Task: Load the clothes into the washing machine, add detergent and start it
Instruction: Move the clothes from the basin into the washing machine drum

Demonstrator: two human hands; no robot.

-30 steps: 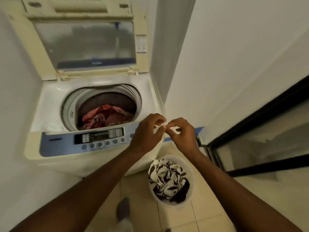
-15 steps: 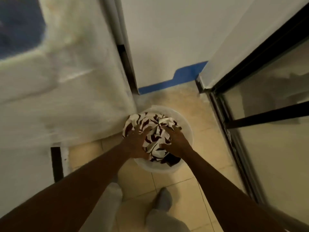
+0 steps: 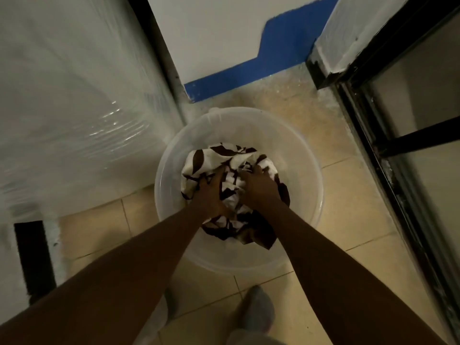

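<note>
Hands, two: left hand (image 3: 210, 195), right hand (image 3: 258, 188), each grip clamped on one patterned cloth (image 3: 214, 158) in one bucket (image 3: 298, 155).

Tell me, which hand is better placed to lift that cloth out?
Neither alone, probably both: the left hand and right hand each dig into the cloth in the bucket, side by side.

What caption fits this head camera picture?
Both hands, left hand and right hand, grab patterned cloth inside bucket.

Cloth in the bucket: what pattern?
White with dark brown leaf-like blotches; the cloth shows best in the head view.
</note>
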